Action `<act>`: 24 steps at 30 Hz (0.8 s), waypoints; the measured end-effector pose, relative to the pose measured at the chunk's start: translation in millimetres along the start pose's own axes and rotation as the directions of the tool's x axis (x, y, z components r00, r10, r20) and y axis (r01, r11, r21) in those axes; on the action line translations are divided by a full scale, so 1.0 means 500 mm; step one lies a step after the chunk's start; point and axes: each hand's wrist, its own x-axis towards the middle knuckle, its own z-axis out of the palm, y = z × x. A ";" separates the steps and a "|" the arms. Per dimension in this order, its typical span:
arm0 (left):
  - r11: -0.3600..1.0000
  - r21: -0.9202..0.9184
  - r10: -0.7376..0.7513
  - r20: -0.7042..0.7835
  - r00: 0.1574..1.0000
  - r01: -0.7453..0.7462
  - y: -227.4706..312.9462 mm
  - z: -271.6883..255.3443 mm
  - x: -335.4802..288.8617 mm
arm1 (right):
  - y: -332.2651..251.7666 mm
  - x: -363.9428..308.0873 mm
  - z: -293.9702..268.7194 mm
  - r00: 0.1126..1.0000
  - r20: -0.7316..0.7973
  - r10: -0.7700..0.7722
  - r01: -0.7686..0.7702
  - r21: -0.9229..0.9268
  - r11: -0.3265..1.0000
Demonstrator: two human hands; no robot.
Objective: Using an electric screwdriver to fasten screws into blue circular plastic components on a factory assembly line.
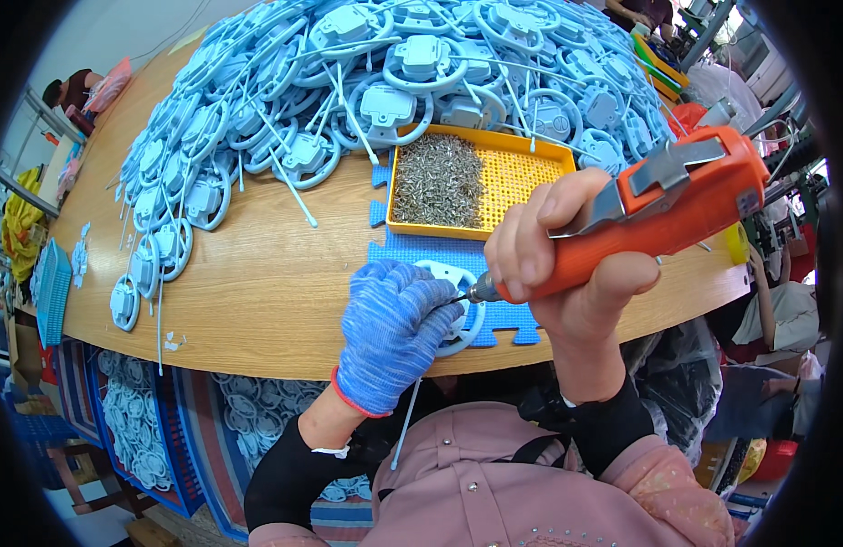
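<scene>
My left hand [385, 319], in a blue knit glove with a red cuff, has its fingers closed on a light-blue ring-shaped plastic part [451, 273]. The part lies on a blue foam mat [431, 248] near the table's front edge, partly covered by the glove. A thin light-blue rod [406, 424] shows below the glove, pointing toward me. My bare right hand [576, 319] is wrapped round an orange electric screwdriver [658, 205], tilted with its bit down at the part beside my left fingertips. The exact contact of the bit is too small to make out.
Beyond the mat stands a yellow perforated tray [526, 173] with many small metal screws [435, 182]. A large heap of similar light-blue parts [417, 59] fills the back of the wooden table [257, 301]. Crates [171, 438] of parts stand below the front edge. Other people are farther off.
</scene>
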 end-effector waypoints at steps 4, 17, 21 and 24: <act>0.998 0.021 0.053 -0.014 0.998 -0.053 -0.013 0.006 -0.010 | 0.001 0.000 0.000 0.999 0.002 0.033 -0.033 -0.016 0.999; 0.969 0.177 -0.192 0.091 0.977 0.173 -0.020 -0.001 -0.012 | 0.039 0.007 -0.006 0.997 -0.012 0.079 -0.080 -0.191 0.978; 0.973 0.158 -0.183 0.097 0.978 0.167 -0.031 0.004 -0.015 | 0.049 0.000 0.003 0.994 -0.066 0.085 -0.097 -0.203 0.974; 0.971 0.178 -0.176 0.088 0.981 0.158 -0.030 0.007 -0.016 | 0.079 -0.013 -0.002 0.980 -0.170 0.106 -0.112 -0.030 0.993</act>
